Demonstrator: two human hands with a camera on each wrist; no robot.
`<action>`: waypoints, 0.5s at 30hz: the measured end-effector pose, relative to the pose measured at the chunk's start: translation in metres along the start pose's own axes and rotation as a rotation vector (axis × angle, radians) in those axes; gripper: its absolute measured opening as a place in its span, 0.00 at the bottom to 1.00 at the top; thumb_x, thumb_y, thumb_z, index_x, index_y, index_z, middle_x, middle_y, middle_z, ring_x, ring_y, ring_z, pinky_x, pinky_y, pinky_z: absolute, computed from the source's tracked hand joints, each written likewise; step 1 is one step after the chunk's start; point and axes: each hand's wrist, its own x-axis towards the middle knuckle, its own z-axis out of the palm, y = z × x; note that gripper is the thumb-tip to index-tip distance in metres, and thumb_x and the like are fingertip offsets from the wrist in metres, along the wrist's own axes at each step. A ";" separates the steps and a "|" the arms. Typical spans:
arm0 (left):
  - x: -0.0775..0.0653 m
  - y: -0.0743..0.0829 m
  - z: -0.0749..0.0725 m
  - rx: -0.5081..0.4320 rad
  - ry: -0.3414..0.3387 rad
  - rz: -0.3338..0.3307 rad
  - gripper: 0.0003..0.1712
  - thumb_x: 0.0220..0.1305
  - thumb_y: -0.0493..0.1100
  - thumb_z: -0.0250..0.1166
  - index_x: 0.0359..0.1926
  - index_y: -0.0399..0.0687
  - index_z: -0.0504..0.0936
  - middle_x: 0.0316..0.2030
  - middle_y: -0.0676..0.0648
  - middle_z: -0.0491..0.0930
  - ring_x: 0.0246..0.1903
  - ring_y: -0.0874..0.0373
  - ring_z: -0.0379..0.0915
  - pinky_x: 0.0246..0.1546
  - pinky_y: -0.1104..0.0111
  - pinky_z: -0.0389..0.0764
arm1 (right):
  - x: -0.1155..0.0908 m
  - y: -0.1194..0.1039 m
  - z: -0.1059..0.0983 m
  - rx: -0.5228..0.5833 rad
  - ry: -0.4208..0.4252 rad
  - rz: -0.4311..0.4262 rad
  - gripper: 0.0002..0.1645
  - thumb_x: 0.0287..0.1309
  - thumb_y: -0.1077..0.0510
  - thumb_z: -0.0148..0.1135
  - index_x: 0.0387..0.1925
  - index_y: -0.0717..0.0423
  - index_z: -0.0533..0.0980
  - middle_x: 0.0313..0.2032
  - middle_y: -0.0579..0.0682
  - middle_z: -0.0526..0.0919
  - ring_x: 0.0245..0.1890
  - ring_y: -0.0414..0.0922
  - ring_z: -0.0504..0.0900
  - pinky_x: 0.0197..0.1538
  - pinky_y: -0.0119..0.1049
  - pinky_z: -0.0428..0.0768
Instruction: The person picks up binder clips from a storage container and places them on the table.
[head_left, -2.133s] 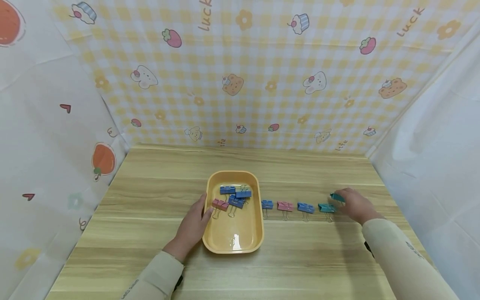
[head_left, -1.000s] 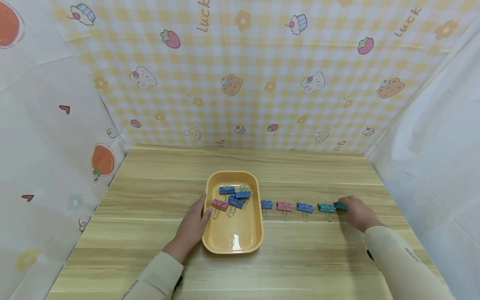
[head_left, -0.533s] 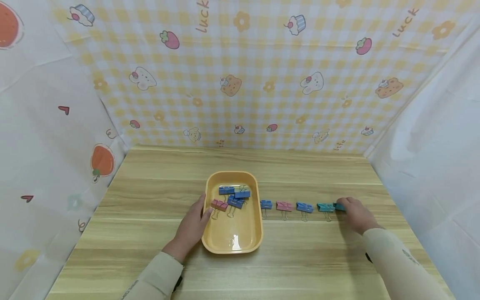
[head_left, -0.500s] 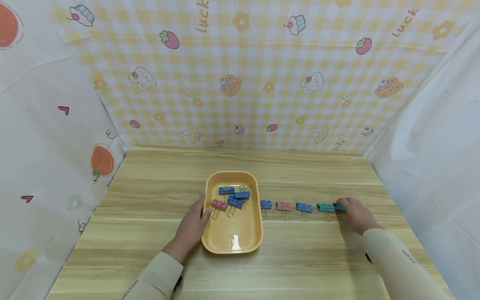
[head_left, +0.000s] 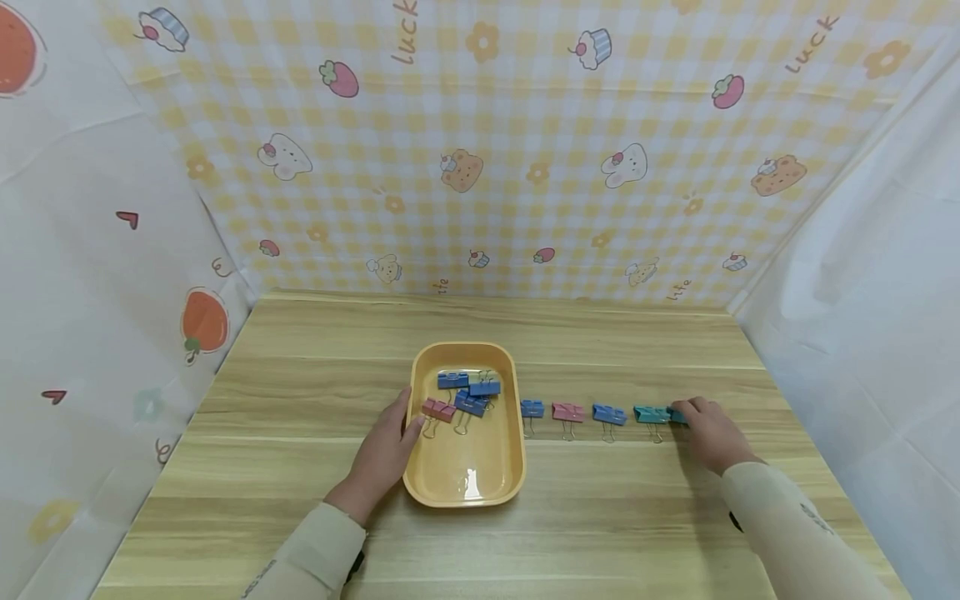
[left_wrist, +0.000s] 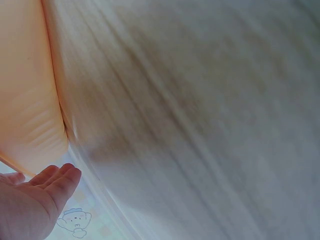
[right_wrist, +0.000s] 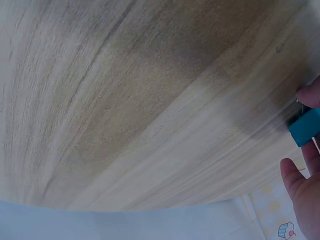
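Note:
My left hand (head_left: 381,454) holds the left side of a yellow plastic tray (head_left: 461,458), thumb over the rim and fingers against the outer wall. Blue binder clips and a pink binder clip (head_left: 438,409) lie inside the tray. At the right end of a row on the table, my right hand (head_left: 714,437) pinches a teal binder clip (right_wrist: 304,128) between thumb and fingers, covering much of it in the head view. Directly left of it lies another teal clip (head_left: 651,414), then a blue clip (head_left: 609,414), a pink clip (head_left: 567,412) and a blue clip (head_left: 532,408) beside the tray's right rim.
The wooden table (head_left: 315,350) runs back to a yellow checked cloth (head_left: 525,108). White cloth hangs at the left and right sides. The row's clips lie with their wire handles toward the person.
My right hand brought the teal binder clip down and toward me, into the row beside the other teal clip. Lately it has barely moved. My left hand and the tray stayed in place.

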 end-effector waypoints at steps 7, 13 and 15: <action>0.000 0.000 -0.001 0.010 -0.003 0.001 0.36 0.75 0.48 0.49 0.75 0.38 0.48 0.71 0.32 0.55 0.69 0.37 0.52 0.68 0.46 0.55 | -0.001 -0.002 -0.001 0.006 -0.004 0.015 0.25 0.54 0.76 0.51 0.56 0.67 0.71 0.49 0.67 0.74 0.50 0.64 0.72 0.50 0.60 0.75; -0.001 0.002 -0.002 0.004 -0.004 0.007 0.36 0.75 0.48 0.49 0.75 0.37 0.48 0.70 0.31 0.55 0.70 0.37 0.51 0.69 0.46 0.55 | -0.003 -0.002 -0.004 0.019 -0.009 0.025 0.29 0.50 0.75 0.59 0.56 0.67 0.70 0.52 0.69 0.73 0.51 0.67 0.71 0.51 0.63 0.74; -0.001 0.002 -0.002 0.001 -0.003 0.010 0.36 0.75 0.47 0.49 0.74 0.36 0.49 0.70 0.31 0.55 0.69 0.37 0.51 0.69 0.46 0.55 | -0.004 -0.003 -0.005 0.029 -0.007 0.026 0.31 0.48 0.73 0.63 0.57 0.66 0.70 0.53 0.69 0.72 0.52 0.67 0.70 0.51 0.64 0.73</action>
